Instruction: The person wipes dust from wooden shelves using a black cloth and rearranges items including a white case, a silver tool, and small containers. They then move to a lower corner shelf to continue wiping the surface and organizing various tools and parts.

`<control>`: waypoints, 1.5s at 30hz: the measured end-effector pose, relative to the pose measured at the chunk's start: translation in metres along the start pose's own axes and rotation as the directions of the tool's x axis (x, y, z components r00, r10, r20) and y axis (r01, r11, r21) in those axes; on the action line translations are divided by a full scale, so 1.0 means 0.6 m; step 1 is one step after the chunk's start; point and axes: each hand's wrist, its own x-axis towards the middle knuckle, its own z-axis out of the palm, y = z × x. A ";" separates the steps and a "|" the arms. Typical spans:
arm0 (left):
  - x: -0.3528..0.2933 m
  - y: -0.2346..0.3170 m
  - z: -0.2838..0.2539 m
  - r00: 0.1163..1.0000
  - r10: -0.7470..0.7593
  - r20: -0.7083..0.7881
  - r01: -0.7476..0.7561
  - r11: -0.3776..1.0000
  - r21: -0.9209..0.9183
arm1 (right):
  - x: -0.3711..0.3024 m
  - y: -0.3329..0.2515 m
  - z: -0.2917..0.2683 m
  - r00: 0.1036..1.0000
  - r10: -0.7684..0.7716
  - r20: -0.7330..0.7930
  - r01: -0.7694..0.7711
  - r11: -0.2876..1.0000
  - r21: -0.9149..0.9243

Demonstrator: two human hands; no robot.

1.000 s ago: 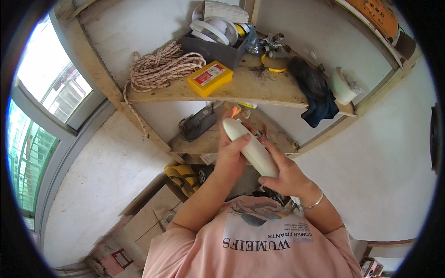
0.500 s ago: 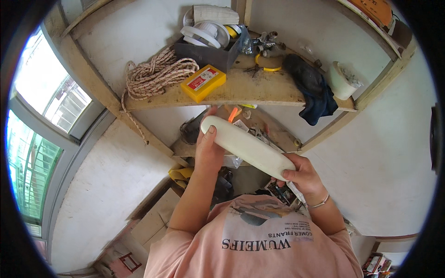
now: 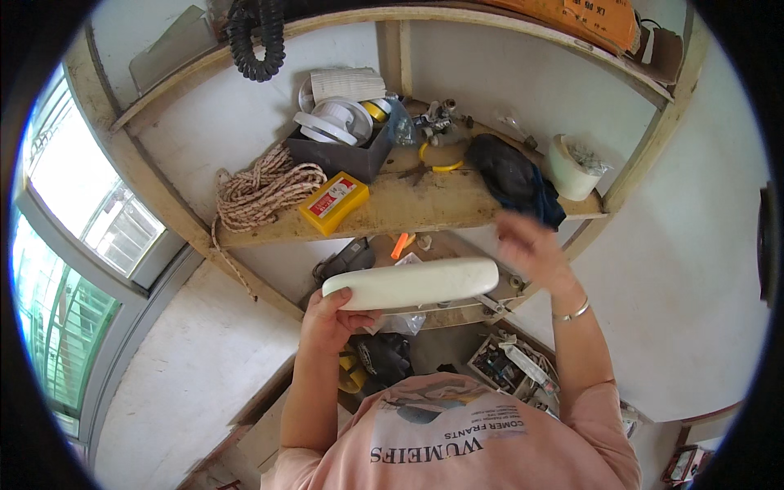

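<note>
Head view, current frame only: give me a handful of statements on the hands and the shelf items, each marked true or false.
1. The left hand grips one end of the long white part. True.
2. The right hand also grips the white part. False: it is raised off it, near the dark cloth.
3. A coil of rope lies on the wooden shelf. True.
4. The yellow box sits inside the dark bin. False: it lies on the shelf beside the bin.

a coiled rope (image 3: 263, 192), yellow box (image 3: 333, 202) and dark cloth (image 3: 516, 178) lie on a wooden shelf (image 3: 416, 208).
</note>
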 end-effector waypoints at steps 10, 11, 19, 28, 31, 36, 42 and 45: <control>0.003 0.025 0.080 0.976 0.145 -0.163 -0.152 0.988 -0.032 | 0.135 0.060 -0.019 0.981 0.139 -0.133 -0.192 0.701 -0.687; 0.007 0.020 0.093 0.970 0.151 -0.189 -0.158 0.987 -0.024 | 0.133 0.092 -0.020 0.977 0.037 -0.210 -0.172 0.715 -0.677; 0.017 -0.006 0.143 0.958 0.265 -0.109 -0.234 0.943 0.235 | 0.041 -0.098 -0.009 0.814 -0.341 -0.470 0.119 0.890 -0.440; 0.011 -0.032 0.170 0.943 0.302 0.138 -0.331 0.844 0.421 | 0.039 -0.076 -0.013 0.856 -0.421 -0.299 0.084 0.685 -0.724; 0.007 -0.032 0.178 0.938 0.294 0.182 -0.346 0.776 0.527 | 0.033 -0.080 -0.030 0.945 -0.188 -0.268 0.011 0.836 -0.548; 0.044 -0.061 0.160 0.758 0.567 0.321 -0.617 0.468 0.633 | 0.002 -0.209 0.036 0.857 -0.509 -0.078 0.395 0.748 -0.533; 0.001 -0.022 0.172 0.965 0.246 0.093 -0.262 0.928 0.266 | 0.025 -0.066 -0.007 0.876 -0.265 -0.403 -0.036 0.797 -0.603; -0.001 -0.020 0.174 0.971 0.238 0.024 -0.239 0.962 0.134 | 0.019 -0.063 -0.001 0.793 -0.211 -0.572 -0.151 0.840 -0.520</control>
